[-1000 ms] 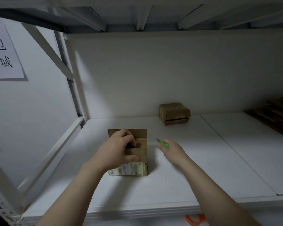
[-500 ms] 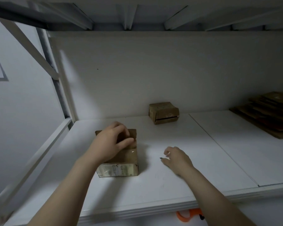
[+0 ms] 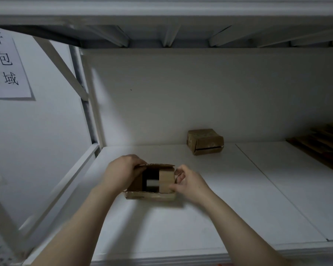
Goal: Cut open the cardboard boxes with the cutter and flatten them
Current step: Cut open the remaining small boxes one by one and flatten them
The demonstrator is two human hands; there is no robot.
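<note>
On the white shelf board (image 3: 200, 217), near its front and toward the left side, stands a small cardboard box (image 3: 166, 181), and the person holds it from both sides. The left hand (image 3: 123, 173) lies over the left part of the box. Its fingers are curled around the upper left edge and the flap there, so this hand grips the box firmly. The back of the hand hides most of the left wall.

The right hand (image 3: 188, 184) is at the right side of the box. The thumb presses on the lower right corner of the front, and the bent fingers (image 3: 179, 174) come around the right edge from behind. It is a pinch on the right wall of the box, not a flat touch. I cannot tell how deep the fingers reach behind.

The box is open toward the person. Between two brown flaps there is a dark gap, and a small pale shape (image 3: 152, 182) shows inside it.

A second cardboard box (image 3: 205, 142) sits well apart, at the back of the shelf against the wall. At the far right lies a stack of flat cardboard (image 3: 323, 143). A paper sign (image 3: 6, 64) with printed characters hangs on the left wall.
</note>
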